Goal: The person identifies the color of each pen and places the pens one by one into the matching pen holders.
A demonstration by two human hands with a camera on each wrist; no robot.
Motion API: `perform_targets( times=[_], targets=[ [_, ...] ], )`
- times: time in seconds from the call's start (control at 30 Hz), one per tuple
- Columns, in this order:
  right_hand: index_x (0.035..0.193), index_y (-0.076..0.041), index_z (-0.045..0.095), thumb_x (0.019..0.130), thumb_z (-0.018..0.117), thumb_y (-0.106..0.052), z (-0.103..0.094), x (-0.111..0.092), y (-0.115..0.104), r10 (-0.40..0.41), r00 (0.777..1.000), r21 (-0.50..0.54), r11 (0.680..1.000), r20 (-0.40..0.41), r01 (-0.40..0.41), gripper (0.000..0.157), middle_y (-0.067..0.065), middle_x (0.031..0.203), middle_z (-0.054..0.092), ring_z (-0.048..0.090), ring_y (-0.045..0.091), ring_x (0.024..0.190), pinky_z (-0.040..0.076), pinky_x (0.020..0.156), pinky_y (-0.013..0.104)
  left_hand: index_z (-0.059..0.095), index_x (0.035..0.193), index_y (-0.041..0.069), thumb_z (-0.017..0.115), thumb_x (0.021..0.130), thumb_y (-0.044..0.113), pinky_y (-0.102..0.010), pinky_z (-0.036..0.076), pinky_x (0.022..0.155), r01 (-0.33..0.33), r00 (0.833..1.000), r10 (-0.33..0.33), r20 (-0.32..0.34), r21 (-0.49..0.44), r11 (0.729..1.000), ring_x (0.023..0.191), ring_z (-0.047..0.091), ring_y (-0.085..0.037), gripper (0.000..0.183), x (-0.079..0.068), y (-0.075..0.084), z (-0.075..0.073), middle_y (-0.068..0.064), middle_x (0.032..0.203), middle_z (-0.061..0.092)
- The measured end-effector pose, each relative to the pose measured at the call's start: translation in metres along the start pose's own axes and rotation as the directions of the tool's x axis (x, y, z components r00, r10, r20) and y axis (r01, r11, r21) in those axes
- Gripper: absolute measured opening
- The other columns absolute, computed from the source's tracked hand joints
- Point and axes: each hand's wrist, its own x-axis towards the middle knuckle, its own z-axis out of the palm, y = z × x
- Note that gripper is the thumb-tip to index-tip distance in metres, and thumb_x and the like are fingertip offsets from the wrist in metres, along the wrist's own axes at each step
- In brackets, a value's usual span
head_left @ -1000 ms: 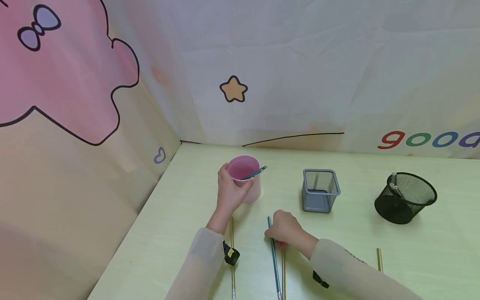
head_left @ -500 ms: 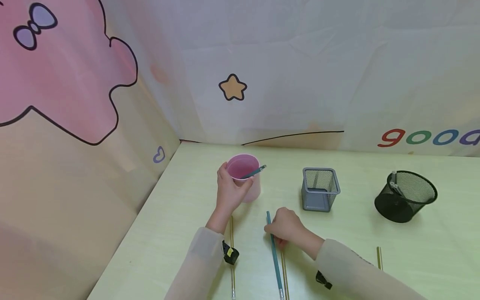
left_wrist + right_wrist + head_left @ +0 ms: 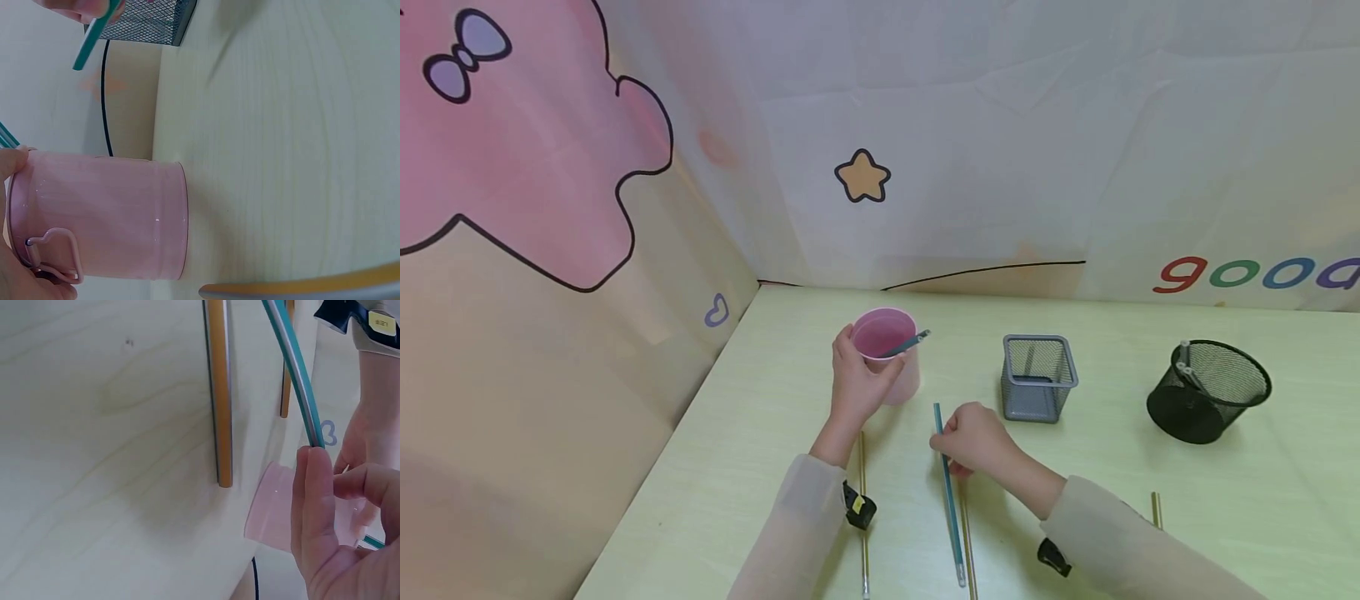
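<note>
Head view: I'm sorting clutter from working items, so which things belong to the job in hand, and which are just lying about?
In the job, it seems:
teal pencil, pinched by the right hand
pink cup, held by the left hand

Apparently just lying about:
gold pencils
gray mesh holder
black mesh holder

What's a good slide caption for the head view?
Left hand grips a pink pencil cup; right hand pinches a teal pencil.
</note>
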Motion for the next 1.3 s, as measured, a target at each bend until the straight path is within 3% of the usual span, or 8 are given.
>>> perform_targets(
  times=[0.33,0.57,0.97,1.3],
  targets=[
    [0.080,-0.001,0.051,0.081,0.061,-0.005,-0.010,-0.006,-0.001,-0.046,0.999,0.113,0.993,-0.002,0.046,0.011,0.009,0.066,0.061,0.062,0.014,0.048,0.055,0.048,0.031,0.020,0.143,-0.002,0.074,0.078,0.024,-0.050,0.043,0.101,0.015,1.000,-0.015,0.011,-0.008,1.000,0.126,0.041,-0.036,0.088,0.000,0.002,-0.001,-0.021,0.140,0.035],
    [0.085,0.003,0.053,0.080,0.059,-0.004,-0.018,-0.010,-0.002,-0.081,0.996,0.176,0.981,-0.023,0.084,0.010,0.009,0.066,0.061,0.063,0.016,0.049,0.056,0.049,0.031,0.021,0.143,-0.003,0.075,0.077,0.024,-0.050,0.042,0.102,0.014,1.000,-0.014,0.002,-0.006,1.000,0.126,0.041,-0.036,0.089,0.000,0.001,-0.001,-0.022,0.139,0.035],
    [0.093,0.007,0.055,0.083,0.055,-0.003,-0.039,-0.018,-0.001,-0.153,0.985,0.181,0.969,-0.083,0.166,0.014,0.010,0.073,0.066,0.066,0.020,0.056,0.057,0.055,0.029,0.021,0.143,-0.002,0.075,0.077,0.026,-0.052,0.042,0.101,0.011,1.000,-0.011,-0.001,0.005,1.000,0.126,0.042,-0.037,0.089,0.001,-0.002,0.002,-0.022,0.139,0.036],
    [0.092,0.005,0.054,0.087,0.056,-0.004,-0.071,-0.030,-0.010,-0.242,0.952,0.170,0.947,-0.186,0.274,0.011,0.013,0.080,0.068,0.066,0.012,0.062,0.057,0.061,0.024,0.021,0.143,-0.002,0.075,0.077,0.026,-0.051,0.043,0.101,0.019,1.000,-0.019,0.008,0.002,1.000,0.126,0.041,-0.036,0.089,0.000,0.001,0.000,-0.021,0.139,0.035]
  ],
)
